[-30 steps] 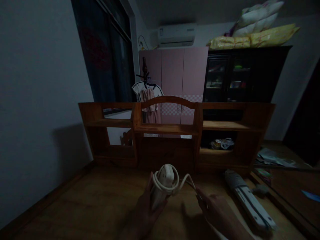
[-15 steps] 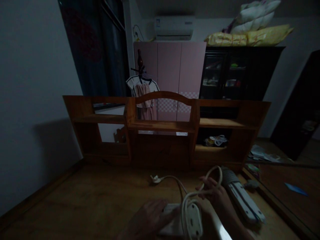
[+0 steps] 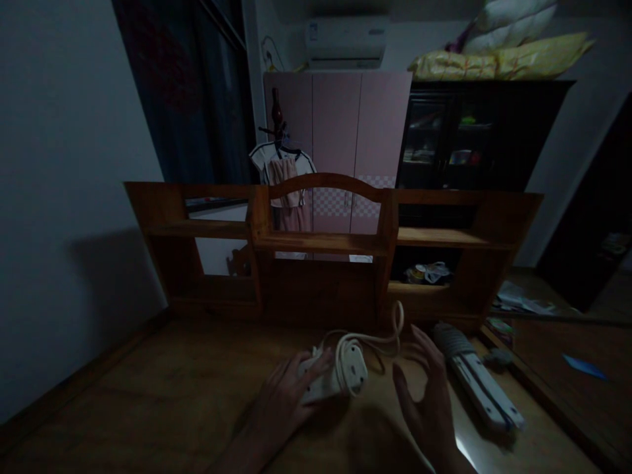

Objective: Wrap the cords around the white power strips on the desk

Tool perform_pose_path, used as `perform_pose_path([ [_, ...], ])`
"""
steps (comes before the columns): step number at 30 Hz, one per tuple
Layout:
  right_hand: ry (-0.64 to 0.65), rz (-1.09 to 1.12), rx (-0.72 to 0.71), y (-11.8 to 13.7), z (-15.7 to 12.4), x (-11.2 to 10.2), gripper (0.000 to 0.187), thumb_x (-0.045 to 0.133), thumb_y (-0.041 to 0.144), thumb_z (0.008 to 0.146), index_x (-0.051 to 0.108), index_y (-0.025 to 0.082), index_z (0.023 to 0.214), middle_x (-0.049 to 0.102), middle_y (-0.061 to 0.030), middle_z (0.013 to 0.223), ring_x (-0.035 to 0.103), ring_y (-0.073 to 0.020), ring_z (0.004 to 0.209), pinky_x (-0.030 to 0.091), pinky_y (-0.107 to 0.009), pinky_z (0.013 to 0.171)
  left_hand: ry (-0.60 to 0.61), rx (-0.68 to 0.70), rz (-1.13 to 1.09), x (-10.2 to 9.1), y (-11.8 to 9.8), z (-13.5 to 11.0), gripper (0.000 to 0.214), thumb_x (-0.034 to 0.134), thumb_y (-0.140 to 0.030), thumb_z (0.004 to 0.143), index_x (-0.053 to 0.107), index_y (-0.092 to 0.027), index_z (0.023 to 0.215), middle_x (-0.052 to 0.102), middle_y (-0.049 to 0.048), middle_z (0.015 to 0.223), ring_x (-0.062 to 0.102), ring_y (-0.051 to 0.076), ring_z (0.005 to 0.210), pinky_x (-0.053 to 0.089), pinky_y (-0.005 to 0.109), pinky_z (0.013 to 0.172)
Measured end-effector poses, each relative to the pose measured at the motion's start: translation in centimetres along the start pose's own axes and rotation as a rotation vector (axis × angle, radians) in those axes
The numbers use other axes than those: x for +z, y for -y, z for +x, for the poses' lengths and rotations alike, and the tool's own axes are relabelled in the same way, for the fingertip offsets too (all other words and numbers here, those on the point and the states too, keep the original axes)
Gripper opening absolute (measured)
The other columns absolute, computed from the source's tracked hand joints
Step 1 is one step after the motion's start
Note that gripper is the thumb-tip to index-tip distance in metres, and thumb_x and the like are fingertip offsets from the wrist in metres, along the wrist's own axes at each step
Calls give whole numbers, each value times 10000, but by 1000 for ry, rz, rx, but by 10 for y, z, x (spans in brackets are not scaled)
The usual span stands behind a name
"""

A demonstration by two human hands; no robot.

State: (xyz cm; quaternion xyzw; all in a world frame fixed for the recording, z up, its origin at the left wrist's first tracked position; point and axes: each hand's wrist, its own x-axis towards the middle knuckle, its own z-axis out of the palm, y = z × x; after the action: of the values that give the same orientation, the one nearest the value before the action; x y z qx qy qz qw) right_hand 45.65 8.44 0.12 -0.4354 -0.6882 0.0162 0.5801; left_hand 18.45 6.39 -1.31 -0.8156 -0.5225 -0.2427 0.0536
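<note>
The white power strip (image 3: 326,386) lies in the left grip (image 3: 282,399), whose fingers are closed over the end nearest the wrist; whether the strip rests on the worktop (image 3: 148,388) below that grip, I cannot tell. Just past those fingertips, the pale cord (image 3: 340,366) is looped around the strip's other end, and a bend of it stands up to the right, near the fingertips of the right grip (image 3: 428,388). That right grip is spread, thumb and curved fingers apart; whether it touches the cord is unclear. Just right of it, a second strip (image 3: 482,388) lies slanted on the worktop, grey cord (image 3: 453,342) wound about the end farther from the wearer. Ahead of both grips stands a wooden shelf unit (image 3: 320,243), with a small bundle (image 3: 427,272) visible in the lower opening beyond the right grip. Farther off, past the shelf, is a pink wardrobe (image 3: 336,125).
</note>
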Motion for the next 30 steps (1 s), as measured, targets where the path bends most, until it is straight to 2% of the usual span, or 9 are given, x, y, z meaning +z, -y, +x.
perform_pose_path([
  [3,88,-345,-463,7,1,-5,554,544,96,845,437,273,1358,442,-72,1400,382,-305,1289,350,-522,1038,57,78,89,-5,-5,-1,917,719,-175,729,196,-399,1449,501,52,1292,481,267,1170,410,428,987],
  [7,266,-570,-604,10,5,-8,490,479,86,866,486,237,1332,419,-58,1426,277,-312,1351,265,-531,1077,67,117,127,-5,-9,-3,892,686,-201,761,163,-351,1468,489,73,1317,465,276,1181,372,440,1008],
  [12,346,-562,-567,7,11,-6,475,375,61,897,474,205,1339,500,-85,1355,429,-250,1263,290,-485,1062,35,124,142,-7,-9,-4,831,609,-140,791,171,-338,1469,479,68,1322,453,260,1187,352,425,1019],
  [16,406,-627,-466,1,7,-4,584,349,-5,852,369,155,1413,641,-111,1090,612,-221,922,439,-399,869,-100,33,189,-10,-9,-4,829,550,-36,761,227,-360,1452,502,57,1269,482,249,1137,376,418,986],
  [18,398,-665,-428,-2,1,-2,547,340,-18,848,431,142,1363,652,-114,1011,619,-218,828,446,-359,770,-179,-2,212,-10,-9,-4,807,541,-28,757,274,-376,1434,520,56,1230,499,248,1106,385,421,970],
  [21,337,-643,-334,-5,-9,0,324,350,72,922,580,152,1135,656,-79,833,611,-191,672,403,-297,618,-201,-38,176,-8,-8,-3,769,576,-73,756,321,-368,1418,546,55,1189,516,250,1081,399,419,963],
  [23,283,-573,-231,-7,-12,0,237,363,187,973,592,159,1027,617,-37,680,583,-166,553,339,-268,523,-199,-123,102,-5,-7,-2,769,632,-151,749,318,-342,1424,562,59,1170,536,256,1060,434,403,925],
  [26,241,-478,-87,-10,-9,-4,269,351,319,997,568,161,1013,598,-17,630,581,-163,510,297,-256,482,-238,-329,-82,-2,-4,0,727,673,-360,757,355,-283,1406,579,78,1181,587,260,1008,484,366,835],
  [30,367,-399,-45,-21,-2,-9,289,344,367,993,556,176,1040,651,-35,710,624,-174,569,344,-244,504,-261,-567,-463,-3,0,1,496,588,-477,814,538,-175,1205,667,88,1042,658,236,903,509,293,738],
])
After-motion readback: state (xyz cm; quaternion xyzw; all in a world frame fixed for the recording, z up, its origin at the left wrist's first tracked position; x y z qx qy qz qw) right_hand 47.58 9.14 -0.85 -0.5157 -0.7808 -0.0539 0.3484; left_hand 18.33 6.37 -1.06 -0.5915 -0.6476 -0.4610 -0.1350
